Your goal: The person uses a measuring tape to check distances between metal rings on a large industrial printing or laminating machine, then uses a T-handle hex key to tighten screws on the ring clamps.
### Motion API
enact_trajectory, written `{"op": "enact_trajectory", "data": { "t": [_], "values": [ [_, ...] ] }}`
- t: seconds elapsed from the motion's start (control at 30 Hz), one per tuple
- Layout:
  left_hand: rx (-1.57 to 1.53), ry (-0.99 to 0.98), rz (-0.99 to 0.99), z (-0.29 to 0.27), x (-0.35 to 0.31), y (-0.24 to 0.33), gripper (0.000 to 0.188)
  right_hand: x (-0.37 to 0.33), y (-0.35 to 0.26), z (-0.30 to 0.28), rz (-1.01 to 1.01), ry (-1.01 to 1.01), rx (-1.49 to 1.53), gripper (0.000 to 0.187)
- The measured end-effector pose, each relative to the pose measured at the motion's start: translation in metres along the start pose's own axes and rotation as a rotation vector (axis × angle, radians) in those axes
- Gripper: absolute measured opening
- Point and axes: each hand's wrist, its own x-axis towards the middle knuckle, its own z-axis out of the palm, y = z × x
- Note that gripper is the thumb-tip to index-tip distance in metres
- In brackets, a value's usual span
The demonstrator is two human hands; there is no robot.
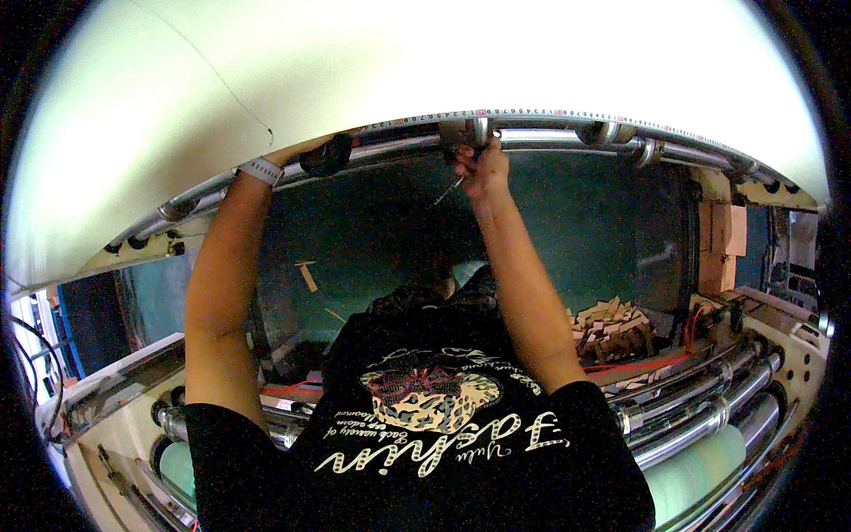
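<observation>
- Right hand (pixel 487 168): raised at the machine's shaft, fingers curled in around a thin metal tool (pixel 448 191) whose slim end points down and to the left; the tool's exact kind is too small to tell.
- At those fingertips, just above, is a silver collar (pixel 480 131) on a long steel shaft (pixel 541 140); whether the tool touches it cannot be told.
- Left hand (pixel 296 152): at the same shaft, left of the right hand, largely hidden beside a black wheel (pixel 326 156). How far open it is, and whether it grips anything, cannot be told. A pale wristband (pixel 260 170) circles the wrist.
- Handling, as a judgement: keep the tool square to any screw, brace the shaft with the left hand, and read position off the ruler strip (pixel 545 113) above the right hand.
- In the way: a broad white cover (pixel 461 53) overhangs beyond both hands, limiting sight and reach; more collars (pixel 605 133) crowd the shaft to the right.
- Below and right of the right hand: a heap of cardboard offcuts (pixel 613 328), red cord (pixel 638 362) and chrome rollers (pixel 683 424). Below the left hand: a loose cardboard strip (pixel 308 277).
</observation>
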Motion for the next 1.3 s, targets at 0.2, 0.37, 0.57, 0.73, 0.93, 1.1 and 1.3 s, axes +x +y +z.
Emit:
{"op": "enact_trajectory", "data": {
  "t": [0.2, 0.37, 0.57, 0.73, 0.93, 1.1, 1.3],
  "values": [
    [-0.010, 0.000, 0.004, -0.001, 0.000, 0.002, 0.037, 0.014, 0.006, -0.011, -0.044, 0.006, 0.046, 0.030],
    [-0.018, -0.001, 0.000, -0.003, -0.002, 0.003, 0.038, 0.011, 0.005, -0.010, -0.025, -0.066, 0.064, 0.029],
    [-0.029, -0.002, 0.000, -0.005, -0.004, 0.005, 0.039, 0.016, 0.005, -0.014, -0.027, -0.033, 0.037, 0.037],
    [-0.033, -0.002, -0.007, -0.007, -0.006, 0.004, 0.040, 0.011, 0.006, -0.009, -0.046, -0.013, 0.018, 0.042],
    [-0.040, -0.002, -0.015, -0.008, -0.008, 0.004, 0.041, 0.003, 0.004, -0.002, -0.024, -0.010, 0.020, 0.043],
    [-0.052, -0.002, -0.013, -0.007, -0.006, 0.006, 0.042, 0.010, 0.004, -0.010, -0.029, -0.083, 0.058, 0.034],
    [-0.059, -0.014, -0.018, -0.011, -0.008, 0.007, 0.043, 0.014, 0.008, -0.010, -0.011, -0.032, 0.052, 0.034]
  ]
}}
